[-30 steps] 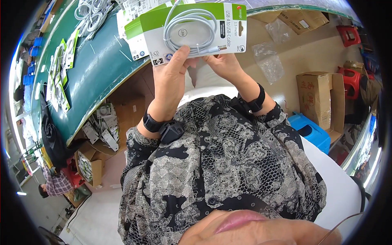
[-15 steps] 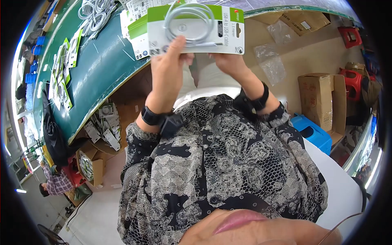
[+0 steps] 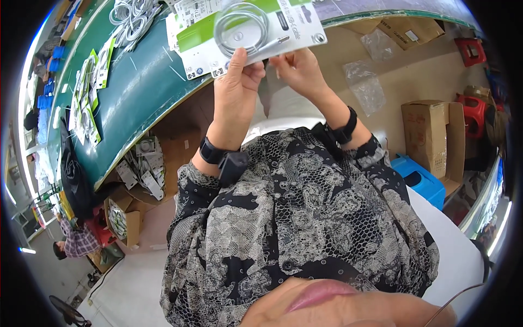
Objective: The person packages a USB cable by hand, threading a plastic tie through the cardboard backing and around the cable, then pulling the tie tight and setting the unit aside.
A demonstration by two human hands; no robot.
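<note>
My left hand [image 3: 239, 82] grips a carded cable pack [image 3: 297, 41] by its lower edge, with the thumb on the front. The white and green card carries a coiled pale grey cable [image 3: 265, 30] with a metal-tipped plug. It tilts, its right end higher, and its top runs out of view. At the card's lower right edge is my right hand [image 3: 302, 73], its fingers curled close together; whether they pinch anything is hidden. Behind the pack, more printed cards [image 3: 174, 27] lie on the green table [image 3: 144, 73].
Loose coiled cables [image 3: 133, 19] and a row of packed cables [image 3: 87, 101] lie on the table at left. Below it are boxes with packs [image 3: 124, 220]. On the right stand a cardboard box [image 3: 425, 133], a blue plastic stool [image 3: 418, 180] and red stools [image 3: 469, 52]. Another person [image 3: 79, 242] is far left.
The pack has tilted, its right end rising, and moved up. My left hand has shifted slightly right. My right hand's fingers have come out from behind the card to its lower edge.
</note>
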